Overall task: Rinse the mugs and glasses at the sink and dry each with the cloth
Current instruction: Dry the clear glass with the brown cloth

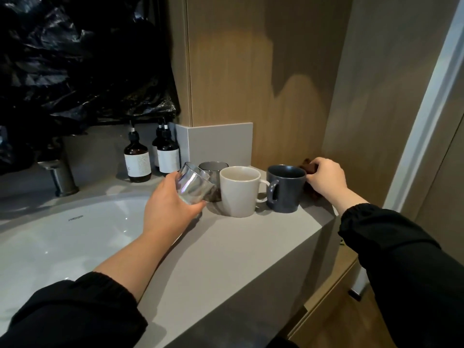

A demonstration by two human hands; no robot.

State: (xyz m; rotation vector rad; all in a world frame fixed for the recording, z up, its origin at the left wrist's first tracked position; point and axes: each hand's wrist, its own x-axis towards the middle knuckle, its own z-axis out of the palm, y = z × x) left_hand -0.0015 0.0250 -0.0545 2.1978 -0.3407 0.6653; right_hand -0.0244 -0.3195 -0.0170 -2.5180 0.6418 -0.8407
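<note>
My left hand point(168, 204) grips a clear glass point(192, 184), tilted with its mouth pointing up and left, just above the counter beside the sink. A smoky grey glass point(213, 169) stands behind it. A cream mug point(239, 192) and a dark blue mug point(286, 188) stand upright side by side on the counter, handles to the right and left. My right hand point(326, 178) is closed on a dark brown cloth point(309, 168) lying behind the blue mug, near the wooden wall. Most of the cloth is hidden.
The white sink basin point(62, 237) lies at the left with a dark metal tap point(60, 177) behind it. Three brown pump bottles point(136, 159) stand at the back. The grey counter point(238, 247) ends in an edge at the right. Black plastic sheeting point(75, 59) hangs above.
</note>
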